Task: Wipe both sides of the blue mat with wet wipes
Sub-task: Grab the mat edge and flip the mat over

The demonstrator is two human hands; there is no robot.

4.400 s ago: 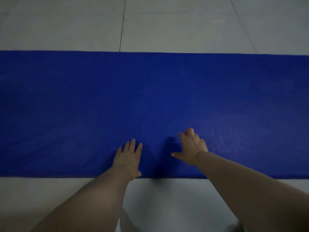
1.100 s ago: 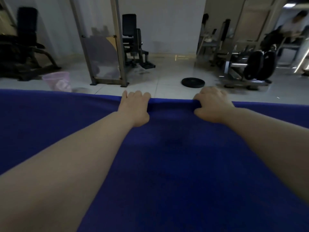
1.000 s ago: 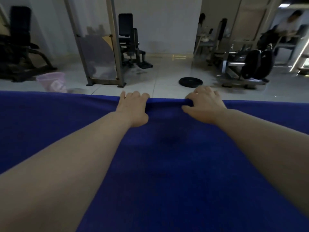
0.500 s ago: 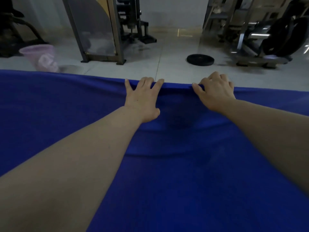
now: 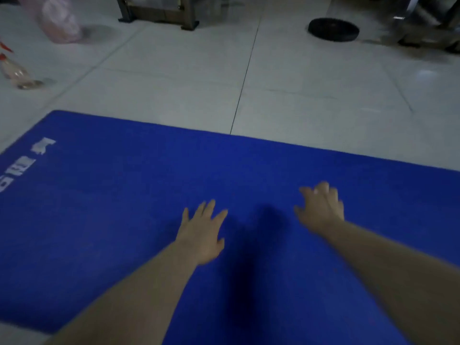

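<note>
Two hands: both bare, both reaching forward over the blue mat [image 5: 124,207], palms down, nothing held in either.
Mat surface: deep blue, matte, finely grained like foam or short pile; flat, rectangular, with a straight far edge and a rounded far-left corner.
Mat markings: pale printed characters [image 5: 22,165] near the left end, too blurred to read.
Mat place: spread on the tiled floor [image 5: 311,95], filling the lower half of the view and running out of it on the right.
Left hand [image 5: 202,232]: fingers straight and slightly fanned, thumb tucked to the inner side, forearm stretched out from the lower left; whether the palm touches the mat cannot be told.
Right hand [image 5: 321,207]: blurred, fingers loosely bent and spread, thumb pointing inward, forearm coming from the lower right; it grips nothing.
Hands and mat: both lie over the mat's middle, short of its far edge, with a dark shadow on the blue between them.
Floor: smooth pale tiles with thin dark joints and a faint sheen.
Spray bottle [image 5: 15,70]: clear plastic, red-topped, at the far left on the tiles, well apart from the mat.
Pink bin [image 5: 58,21]: translucent, blurred, upper left.
Weight plate [image 5: 333,28]: black, round, flat on the floor at upper right.
Metal frame [image 5: 159,13]: dark base of some gym equipment at the top.
</note>
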